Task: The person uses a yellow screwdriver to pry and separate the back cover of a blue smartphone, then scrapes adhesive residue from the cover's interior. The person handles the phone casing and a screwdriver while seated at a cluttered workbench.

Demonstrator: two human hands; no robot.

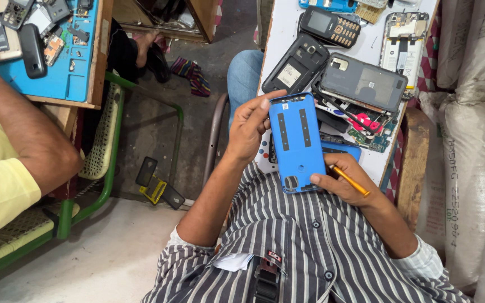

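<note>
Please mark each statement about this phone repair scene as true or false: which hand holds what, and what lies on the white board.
1. Both hands hold a blue phone cover. True: the left hand grips its top, the right hand its bottom.
2. The right hand also holds a yellow tool. True.
3. The left hand holds a red screwdriver. False: it holds only the cover.
4. The white board carries several phones and parts. True; a keypad phone lies near its top.
5. The blue mat at the left is bare. False: phones and parts lie on it.
</note>
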